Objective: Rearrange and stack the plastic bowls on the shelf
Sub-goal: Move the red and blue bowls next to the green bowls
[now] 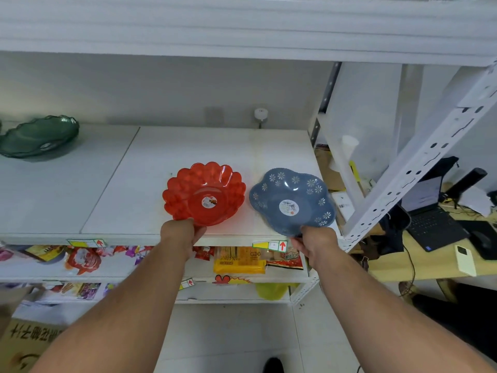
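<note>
A red scalloped plastic bowl point(205, 193) sits near the front edge of the white shelf point(121, 189). My left hand point(181, 234) grips its near rim. To its right a blue flower-patterned bowl point(291, 201) is tilted, overhanging the shelf's front right corner, and my right hand point(313, 242) pinches its near rim. The two bowls lie side by side, almost touching. Far left at the back of the shelf rests a dark green wavy-rimmed bowl point(40, 137).
An upper shelf board point(242, 30) hangs close overhead. A perforated white upright point(419, 160) slants down the right side. Lower shelves hold snack packets point(239, 261). A desk with a laptop point(433, 214) stands to the right, a cardboard box point(24, 343) on the floor at left.
</note>
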The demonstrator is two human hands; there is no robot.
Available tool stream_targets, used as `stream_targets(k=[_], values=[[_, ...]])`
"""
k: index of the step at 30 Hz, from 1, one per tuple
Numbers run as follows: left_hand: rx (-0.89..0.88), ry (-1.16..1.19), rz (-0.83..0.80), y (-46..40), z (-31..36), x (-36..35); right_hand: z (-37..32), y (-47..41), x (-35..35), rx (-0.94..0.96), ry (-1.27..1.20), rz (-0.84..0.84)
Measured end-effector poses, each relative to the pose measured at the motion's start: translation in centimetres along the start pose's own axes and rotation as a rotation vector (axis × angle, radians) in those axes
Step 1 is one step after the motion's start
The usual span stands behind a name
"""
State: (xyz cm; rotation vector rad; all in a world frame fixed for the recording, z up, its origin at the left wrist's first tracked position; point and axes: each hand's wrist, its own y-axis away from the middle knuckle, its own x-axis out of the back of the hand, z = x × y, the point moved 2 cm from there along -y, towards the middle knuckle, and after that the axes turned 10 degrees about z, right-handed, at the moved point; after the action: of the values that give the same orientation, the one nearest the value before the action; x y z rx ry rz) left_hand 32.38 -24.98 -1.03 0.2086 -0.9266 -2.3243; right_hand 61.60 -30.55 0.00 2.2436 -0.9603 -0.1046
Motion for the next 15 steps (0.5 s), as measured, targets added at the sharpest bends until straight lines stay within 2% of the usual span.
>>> stream_targets(k=[7,15], values=[[-0.062,0.047,0.059,1.7,0.6,1.5,-1.1,0.8,-0.6,0.074,-0.053,-0.028],[-0.099,0.115,0.157,2.2,2.0,6.5,-2.2,2.4,-3.2,0.182,0.061,-0.135]])
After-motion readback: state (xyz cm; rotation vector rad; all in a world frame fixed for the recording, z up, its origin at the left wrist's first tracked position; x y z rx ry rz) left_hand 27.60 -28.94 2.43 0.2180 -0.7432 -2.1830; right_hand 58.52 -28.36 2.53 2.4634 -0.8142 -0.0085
